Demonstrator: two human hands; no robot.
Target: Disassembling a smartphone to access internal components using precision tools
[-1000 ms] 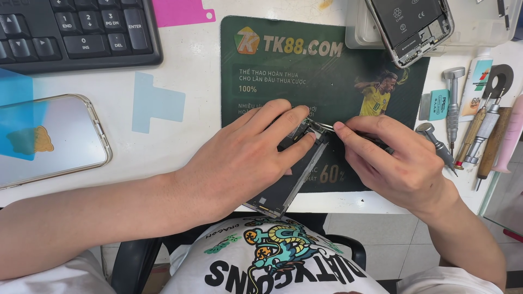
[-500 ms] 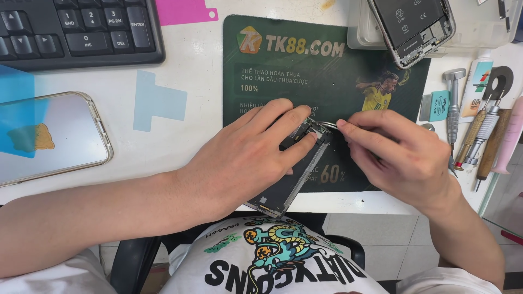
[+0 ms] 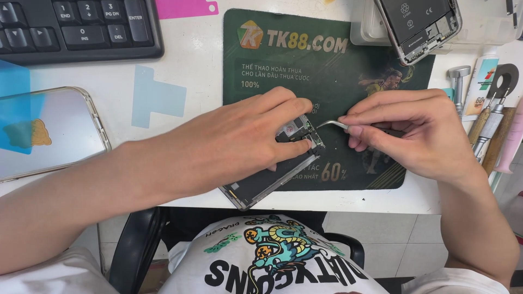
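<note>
A: Entry. Opened phone (image 3: pixel 272 177) lies slantwise on the green mat (image 3: pixel 283 71), its lower corner hanging past the desk's (image 3: pixel 180 60) front edge. Left hand (image 3: pixel 239 141) lies flat over it, fingers closed down on the frame, pinning it to the mat.

B: And the right?

A: Right hand (image 3: pixel 419 136) holds tweezers (image 3: pixel 332 124), pinched shut between thumb and forefinger. Tips sit at the phone's upper end, touching or just short of the small parts there; I cannot tell whether they grip anything.

B: Step in hand?

A: My judgement: fine work on a small part at the top of the board, either picking it out or seating it. Next move calls for a steady, shallow approach with the tips, and the left hand holding the frame firm so it doesn't slide.

B: Pose?

A: Both forearms come in from the near edge, wrists low, the right resting on the mat. A second opened phone (image 3: pixel 419 24) lies at the far right, well apart; screwdrivers (image 3: pixel 485 125) lie just beside the right hand.
</note>
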